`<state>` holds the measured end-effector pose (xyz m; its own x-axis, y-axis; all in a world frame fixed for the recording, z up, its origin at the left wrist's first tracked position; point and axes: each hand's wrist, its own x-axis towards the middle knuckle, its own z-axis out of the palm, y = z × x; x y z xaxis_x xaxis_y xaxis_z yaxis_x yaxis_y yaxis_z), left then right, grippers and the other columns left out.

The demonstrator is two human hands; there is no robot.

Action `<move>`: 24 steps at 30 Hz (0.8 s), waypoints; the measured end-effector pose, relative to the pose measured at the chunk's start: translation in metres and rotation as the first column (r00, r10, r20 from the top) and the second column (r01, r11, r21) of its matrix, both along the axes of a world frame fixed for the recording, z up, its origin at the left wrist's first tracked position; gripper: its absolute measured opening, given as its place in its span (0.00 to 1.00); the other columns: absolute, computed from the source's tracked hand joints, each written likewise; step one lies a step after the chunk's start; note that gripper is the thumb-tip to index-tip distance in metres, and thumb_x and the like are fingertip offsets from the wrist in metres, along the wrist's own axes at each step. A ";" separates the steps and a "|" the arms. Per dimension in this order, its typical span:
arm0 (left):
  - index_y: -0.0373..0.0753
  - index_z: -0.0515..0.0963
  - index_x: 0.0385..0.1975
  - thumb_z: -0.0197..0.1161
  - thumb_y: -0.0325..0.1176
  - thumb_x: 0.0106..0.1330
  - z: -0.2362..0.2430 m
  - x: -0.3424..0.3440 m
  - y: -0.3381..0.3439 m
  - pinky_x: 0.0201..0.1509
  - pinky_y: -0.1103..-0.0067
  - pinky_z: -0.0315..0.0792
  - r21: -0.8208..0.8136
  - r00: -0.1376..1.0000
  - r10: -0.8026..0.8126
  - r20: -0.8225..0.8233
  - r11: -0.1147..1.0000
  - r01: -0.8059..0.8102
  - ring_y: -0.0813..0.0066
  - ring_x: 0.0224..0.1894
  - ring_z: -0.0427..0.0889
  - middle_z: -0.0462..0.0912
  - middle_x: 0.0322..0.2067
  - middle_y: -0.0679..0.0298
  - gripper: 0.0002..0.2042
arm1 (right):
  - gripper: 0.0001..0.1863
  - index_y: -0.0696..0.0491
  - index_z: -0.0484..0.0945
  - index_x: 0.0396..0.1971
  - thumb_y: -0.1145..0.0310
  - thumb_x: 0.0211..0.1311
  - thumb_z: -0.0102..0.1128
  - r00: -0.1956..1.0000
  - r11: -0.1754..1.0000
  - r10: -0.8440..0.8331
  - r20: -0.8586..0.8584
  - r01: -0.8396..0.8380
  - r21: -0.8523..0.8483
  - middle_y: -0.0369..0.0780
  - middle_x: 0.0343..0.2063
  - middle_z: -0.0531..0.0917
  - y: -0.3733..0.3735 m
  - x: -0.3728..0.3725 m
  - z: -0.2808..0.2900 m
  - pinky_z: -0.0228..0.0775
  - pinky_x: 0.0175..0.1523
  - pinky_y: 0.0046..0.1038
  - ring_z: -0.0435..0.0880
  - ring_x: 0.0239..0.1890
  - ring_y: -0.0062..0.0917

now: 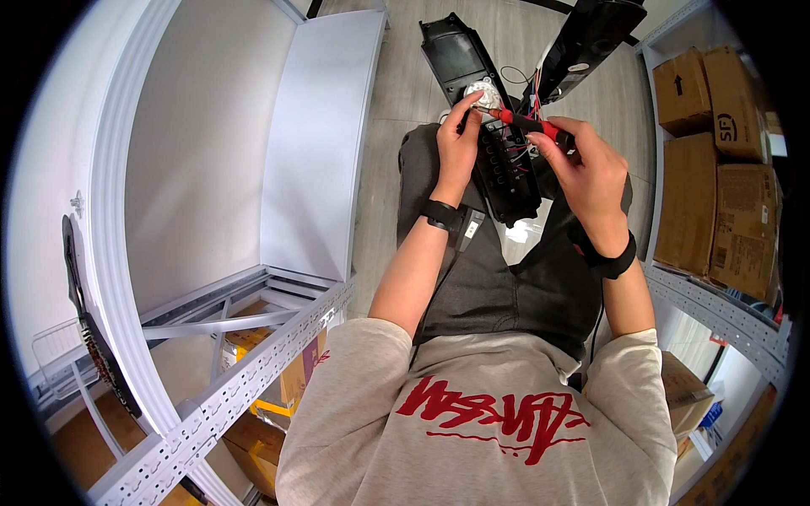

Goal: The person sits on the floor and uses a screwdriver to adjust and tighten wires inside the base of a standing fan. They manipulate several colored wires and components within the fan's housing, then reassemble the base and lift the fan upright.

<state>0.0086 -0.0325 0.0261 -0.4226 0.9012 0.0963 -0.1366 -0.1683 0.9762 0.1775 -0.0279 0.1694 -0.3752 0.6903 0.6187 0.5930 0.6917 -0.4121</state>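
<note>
A long black plastic housing (460,56) lies over my lap, slanting from far left to near right. Set into its middle is a white round part (484,88). My right hand (595,173) grips a red-and-black screwdriver (533,125), its shaft pointing left at the white part's near edge. There, my left hand (456,152) has thumb and index finger pinched by the screwdriver's tip; whatever lies between them is too small to make out. Red, white and dark wires (533,103) run from the housing to a second black shell (586,51) standing tilted behind it.
To my right, a metal shelf (717,299) holds several cardboard boxes (688,202). On the left stand a pale panel (316,143) and a perforated metal frame (253,363), with more boxes below. Grey wood-look floor (384,126) shows between them.
</note>
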 end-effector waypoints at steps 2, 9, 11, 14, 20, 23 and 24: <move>0.36 0.79 0.55 0.58 0.28 0.73 0.000 -0.001 0.000 0.60 0.80 0.68 -0.004 1.000 0.001 0.003 1.000 -0.001 0.77 0.53 0.79 0.83 0.50 0.62 0.13 | 0.15 0.54 0.82 0.35 0.64 0.53 0.77 1.000 1.000 0.021 0.001 -0.021 -0.022 0.37 0.20 0.82 -0.001 -0.001 0.001 0.68 0.23 0.23 0.78 0.17 0.22; 0.36 0.77 0.57 0.59 0.24 0.70 -0.001 0.000 0.000 0.61 0.79 0.68 0.044 0.999 0.001 -0.040 0.999 0.000 0.76 0.55 0.78 0.82 0.53 0.63 0.16 | 0.13 0.54 0.83 0.38 0.66 0.55 0.75 1.000 0.994 0.008 -0.022 -0.011 -0.105 0.37 0.21 0.82 -0.007 0.004 0.009 0.67 0.22 0.21 0.77 0.17 0.20; 0.36 0.77 0.57 0.61 0.23 0.68 -0.001 -0.001 0.001 0.61 0.79 0.68 0.046 0.999 -0.010 -0.036 0.999 0.012 0.75 0.55 0.78 0.82 0.53 0.63 0.17 | 0.13 0.54 0.83 0.38 0.66 0.55 0.75 1.000 0.995 -0.005 -0.029 0.002 -0.100 0.37 0.21 0.82 -0.007 0.006 0.010 0.67 0.22 0.21 0.76 0.17 0.20; 0.36 0.76 0.57 0.64 0.22 0.65 0.001 0.001 -0.001 0.62 0.78 0.68 0.070 0.997 -0.013 -0.072 0.997 0.018 0.75 0.55 0.78 0.82 0.53 0.62 0.20 | 0.13 0.54 0.83 0.37 0.67 0.55 0.75 0.999 0.993 -0.016 -0.034 0.012 -0.118 0.36 0.21 0.82 -0.007 0.008 0.011 0.67 0.22 0.20 0.76 0.17 0.19; 0.36 0.75 0.59 0.64 0.18 0.63 0.000 -0.001 0.000 0.63 0.78 0.67 0.056 0.992 -0.028 -0.126 0.998 0.036 0.74 0.57 0.75 0.78 0.56 0.61 0.22 | 0.12 0.55 0.82 0.37 0.67 0.56 0.75 1.000 0.992 0.018 -0.024 -0.021 -0.122 0.37 0.22 0.82 -0.006 0.006 0.013 0.68 0.23 0.21 0.79 0.18 0.20; 0.36 0.75 0.59 0.64 0.18 0.63 -0.002 -0.001 0.001 0.64 0.77 0.66 0.058 0.996 -0.041 -0.085 0.997 0.046 0.73 0.58 0.75 0.78 0.56 0.61 0.22 | 0.12 0.55 0.82 0.36 0.68 0.56 0.74 0.999 0.991 0.032 -0.013 -0.033 -0.130 0.38 0.23 0.83 -0.006 0.003 0.013 0.70 0.24 0.22 0.80 0.20 0.21; 0.36 0.75 0.59 0.63 0.18 0.63 -0.003 -0.001 0.000 0.64 0.77 0.66 0.060 0.995 -0.040 -0.086 0.997 0.045 0.73 0.58 0.75 0.78 0.56 0.61 0.22 | 0.12 0.55 0.82 0.36 0.68 0.56 0.74 0.999 0.990 0.035 -0.011 -0.036 -0.136 0.38 0.23 0.84 -0.006 0.002 0.013 0.71 0.24 0.22 0.81 0.20 0.22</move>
